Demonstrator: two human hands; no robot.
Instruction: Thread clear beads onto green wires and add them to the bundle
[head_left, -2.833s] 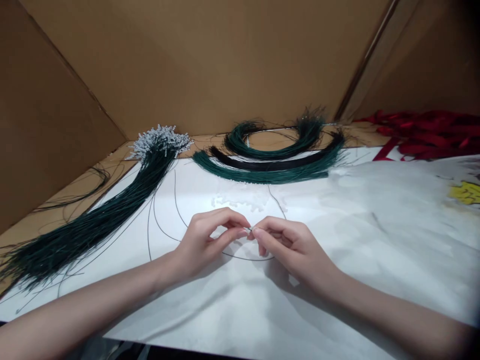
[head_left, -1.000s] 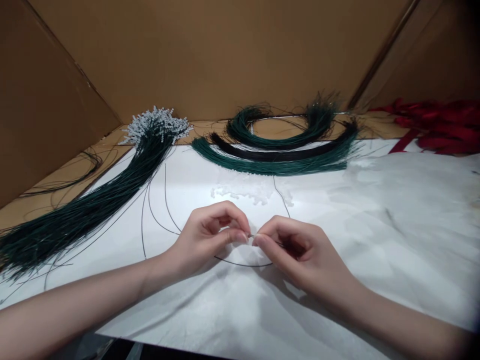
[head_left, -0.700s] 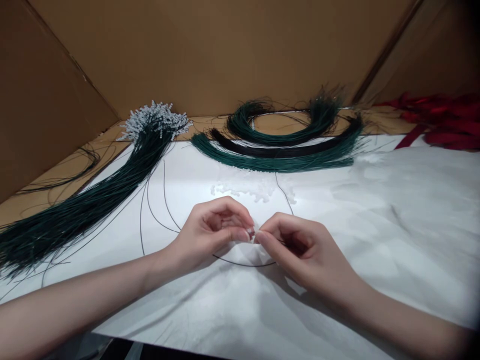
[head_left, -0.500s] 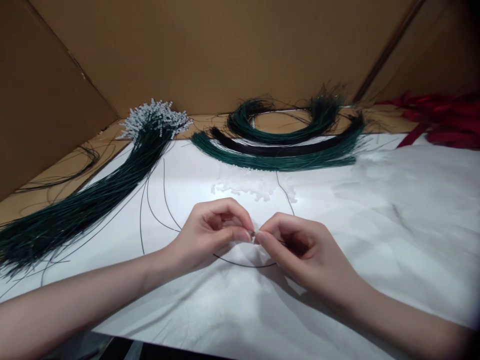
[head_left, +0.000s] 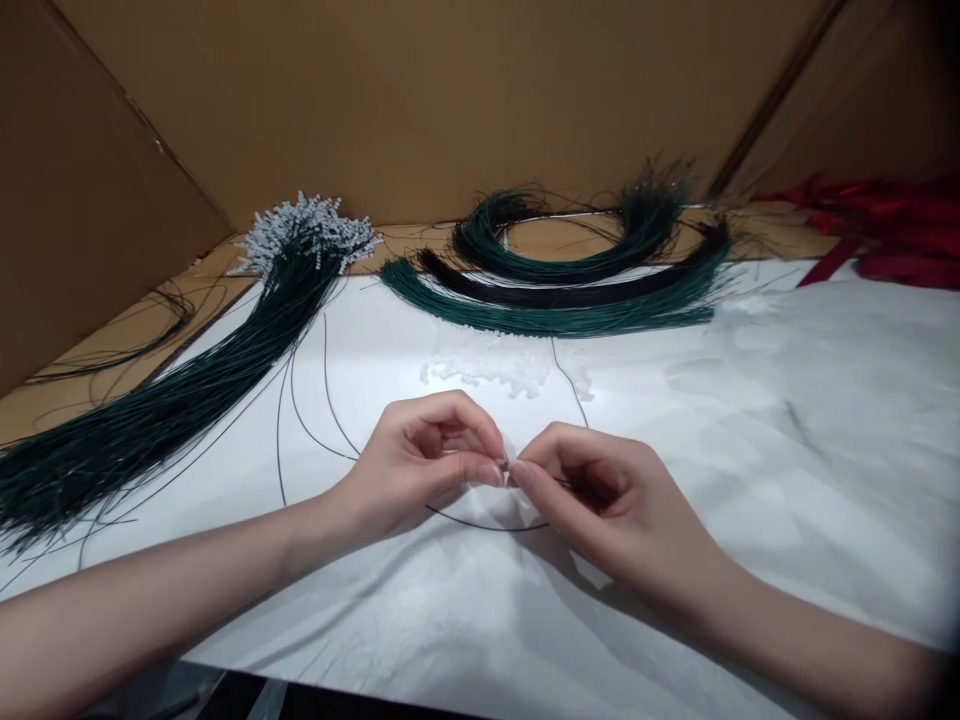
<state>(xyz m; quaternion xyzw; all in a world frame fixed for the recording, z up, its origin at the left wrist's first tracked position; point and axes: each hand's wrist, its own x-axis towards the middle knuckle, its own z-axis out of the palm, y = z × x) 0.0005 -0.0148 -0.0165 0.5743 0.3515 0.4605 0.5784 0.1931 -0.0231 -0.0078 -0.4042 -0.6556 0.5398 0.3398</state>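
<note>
Left hand [head_left: 420, 465] and right hand [head_left: 600, 490] meet fingertip to fingertip, each grip pinched closed.

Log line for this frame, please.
left hand: pinches cord | right hand: pinches cord | fingertips meet over sheet | bundle left, coils behind

On my feed I saw two bare hands, the left hand [head_left: 420, 465] and the right hand [head_left: 600, 490], both slim and smooth-knuckled. Their fingers [head_left: 461, 408] were long and slender, tapering toward the tips. At the fingertips the nails [head_left: 489, 469] were short, rounded and faintly glossy, clearest on the left thumb. Back from the fingers, past each wrist, the left forearm [head_left: 187, 590] and the right forearm [head_left: 787, 640] were uncovered as far as my picture's lower edge reached.
</note>
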